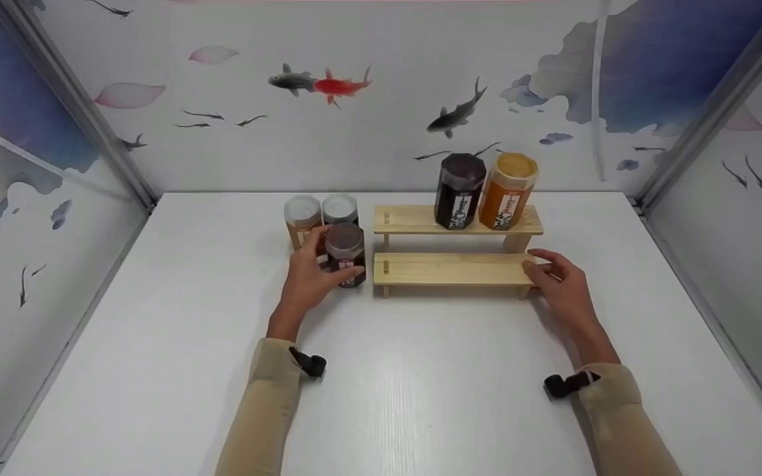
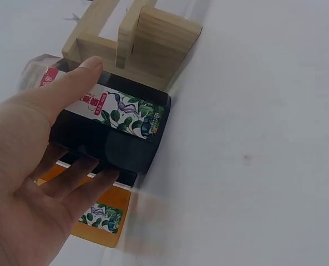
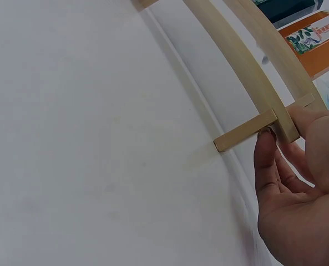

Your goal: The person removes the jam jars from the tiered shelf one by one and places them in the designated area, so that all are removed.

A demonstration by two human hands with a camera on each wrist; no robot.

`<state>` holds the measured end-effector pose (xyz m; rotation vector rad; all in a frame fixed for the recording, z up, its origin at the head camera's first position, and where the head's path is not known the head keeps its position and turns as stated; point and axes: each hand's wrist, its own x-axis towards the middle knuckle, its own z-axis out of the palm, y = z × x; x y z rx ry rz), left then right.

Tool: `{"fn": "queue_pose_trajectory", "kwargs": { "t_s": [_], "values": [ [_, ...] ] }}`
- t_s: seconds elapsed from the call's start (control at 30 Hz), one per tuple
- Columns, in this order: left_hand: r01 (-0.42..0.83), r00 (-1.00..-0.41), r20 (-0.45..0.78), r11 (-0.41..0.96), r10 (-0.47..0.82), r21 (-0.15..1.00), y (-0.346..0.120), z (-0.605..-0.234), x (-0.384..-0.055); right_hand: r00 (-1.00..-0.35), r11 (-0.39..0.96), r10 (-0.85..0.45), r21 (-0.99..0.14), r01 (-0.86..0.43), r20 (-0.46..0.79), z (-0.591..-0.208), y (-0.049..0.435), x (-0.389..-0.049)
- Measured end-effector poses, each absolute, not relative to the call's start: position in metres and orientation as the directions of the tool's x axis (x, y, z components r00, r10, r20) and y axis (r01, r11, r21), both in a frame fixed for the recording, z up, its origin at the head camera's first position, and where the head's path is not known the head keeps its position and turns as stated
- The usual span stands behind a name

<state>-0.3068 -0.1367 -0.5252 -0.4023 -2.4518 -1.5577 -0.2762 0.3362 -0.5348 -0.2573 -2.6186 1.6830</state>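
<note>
My left hand (image 1: 308,276) grips a dark jar (image 1: 346,243) with a label, fingers round the far side and thumb across the front. The jar stands upright just left of a two-step wooden rack (image 1: 444,270). In the left wrist view, the thumb lies over the white label of this dark jar (image 2: 131,147). At the rack's right end, my right hand (image 1: 567,291) pinches the lower step between thumb and fingers. From the right wrist, the thumb shows under the end of the step (image 3: 258,91), beside its leg.
On the rack's upper step stand a dark jar (image 1: 455,198) and an orange jar (image 1: 505,201), side by side. Behind my left hand are a pale-lidded orange jar (image 1: 302,213) and a pale-lidded dark jar (image 1: 340,209). Printed walls (image 1: 381,145) enclose the white table (image 1: 394,383).
</note>
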Motion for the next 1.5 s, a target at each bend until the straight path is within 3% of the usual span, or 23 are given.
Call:
{"fn": "queue_pose_trajectory", "kwargs": {
  "t_s": [0.7,0.97,1.27,1.5],
  "values": [
    [0.352,-0.936,0.318,0.358,0.152,0.865,-0.137,-0.521,-0.307,-0.986,0.385,0.15,-0.914,0.129,-0.076,-0.532,0.335,-0.278],
    [0.344,-0.938,0.323,0.435,0.125,0.832,-0.131,-0.498,-0.302,-0.986,0.37,0.146,-0.921,0.124,-0.074,-0.534,0.331,-0.281],
    [0.506,-0.82,0.571,0.514,0.038,0.692,-0.098,-0.46,-0.286,-0.986,0.376,0.15,-0.918,0.127,-0.075,-0.537,0.332,-0.276],
    [0.585,-0.785,0.606,0.473,0.127,0.659,-0.052,-0.447,-0.293,-0.989,0.388,0.138,-0.917,0.097,-0.046,-0.536,0.333,-0.275]
  ]
}}
